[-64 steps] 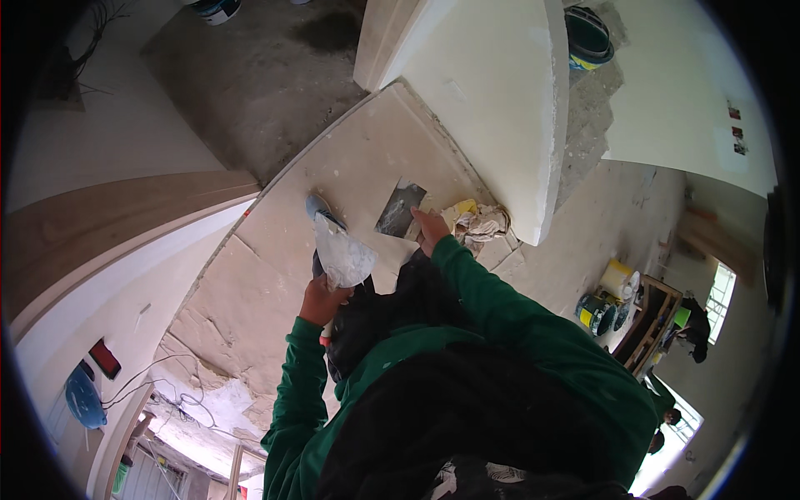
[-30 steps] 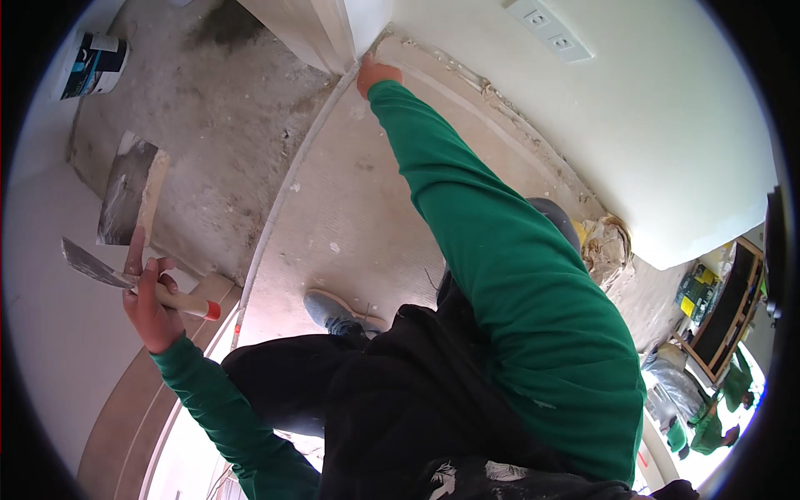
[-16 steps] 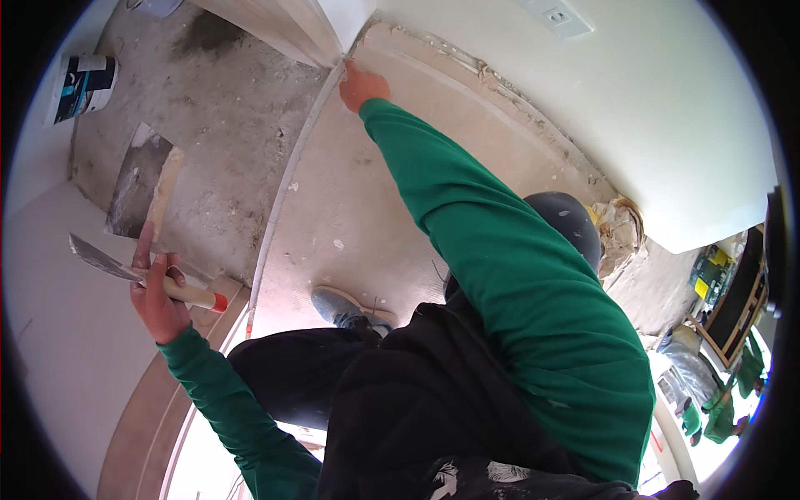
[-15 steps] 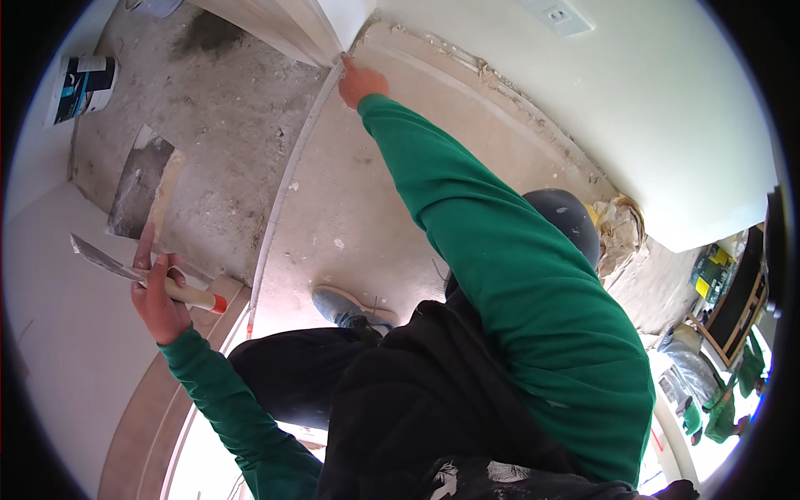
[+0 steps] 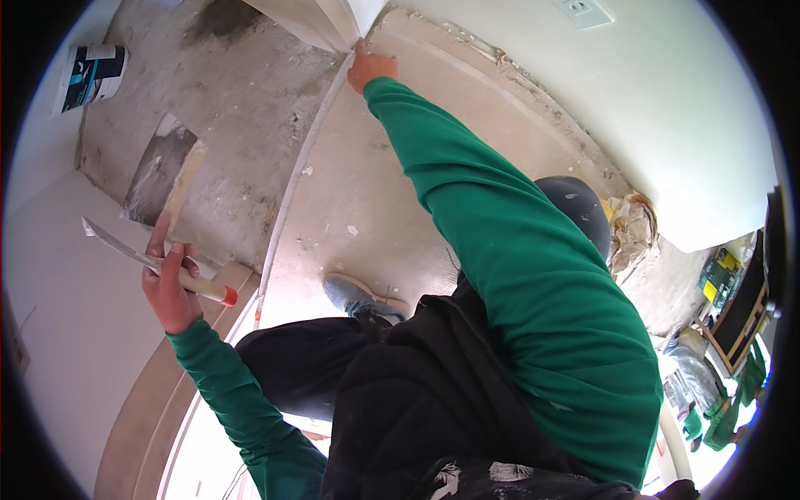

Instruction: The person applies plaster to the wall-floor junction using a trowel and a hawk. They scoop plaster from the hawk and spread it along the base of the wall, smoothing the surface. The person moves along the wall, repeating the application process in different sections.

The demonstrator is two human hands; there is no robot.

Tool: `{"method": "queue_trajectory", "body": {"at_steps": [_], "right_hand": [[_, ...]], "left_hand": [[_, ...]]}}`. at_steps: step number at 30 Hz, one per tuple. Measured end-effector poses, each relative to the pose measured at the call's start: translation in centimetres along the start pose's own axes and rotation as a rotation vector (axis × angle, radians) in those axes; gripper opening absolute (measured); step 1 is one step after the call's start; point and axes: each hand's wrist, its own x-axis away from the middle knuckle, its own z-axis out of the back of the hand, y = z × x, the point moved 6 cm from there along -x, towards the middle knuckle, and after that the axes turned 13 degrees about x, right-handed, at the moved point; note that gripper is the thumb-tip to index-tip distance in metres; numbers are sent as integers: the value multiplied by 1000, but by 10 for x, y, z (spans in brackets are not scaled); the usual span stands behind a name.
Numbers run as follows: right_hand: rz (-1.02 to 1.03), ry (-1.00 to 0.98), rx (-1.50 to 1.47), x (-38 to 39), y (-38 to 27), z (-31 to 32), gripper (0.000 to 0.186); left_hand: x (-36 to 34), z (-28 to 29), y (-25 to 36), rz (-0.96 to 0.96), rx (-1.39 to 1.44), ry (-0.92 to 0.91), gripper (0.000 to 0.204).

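Observation:
My left hand (image 5: 173, 287) is closed round the pale handle of a putty knife (image 5: 196, 285), which has a red end and a metal blade pointing left. Its raised index finger reaches the corner of a wide, smeared metal blade (image 5: 154, 175) with a beige strip along one edge. Whether the hand also bears that blade's weight I cannot tell. My right hand (image 5: 372, 68) is stretched far forward to the foot of the door frame (image 5: 321, 21), where it meets the wall corner. Its index finger points into the corner while the other fingers are curled; anything inside them is hidden.
A long pale seam (image 5: 287, 200) divides the rough grey floor from the smoother beige floor. A white-and-dark bucket (image 5: 93, 77) stands at far left. Crumpled brown paper (image 5: 632, 229) lies beside my knee (image 5: 575, 208). At the right edge are bags and people in green.
The whole view has shifted slightly, so the floor and both hands appear a little further right. My right fingertip stays at the corner, and my left hand keeps the putty knife.

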Motion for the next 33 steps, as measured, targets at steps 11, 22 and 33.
{"method": "queue_trajectory", "body": {"at_steps": [11, 22, 33], "right_hand": [[-25, -61, -170, -19, 46, 11, 61], [250, -28, -39, -19, 15, 15, 37], [-42, 55, -68, -19, 28, 11, 55]], "left_hand": [[-8, 2, -3, -4, -14, -58, 43], [-16, 6, -7, 22, 36, -65, 42], [-16, 5, -3, 21, 15, -47, 43]]}}
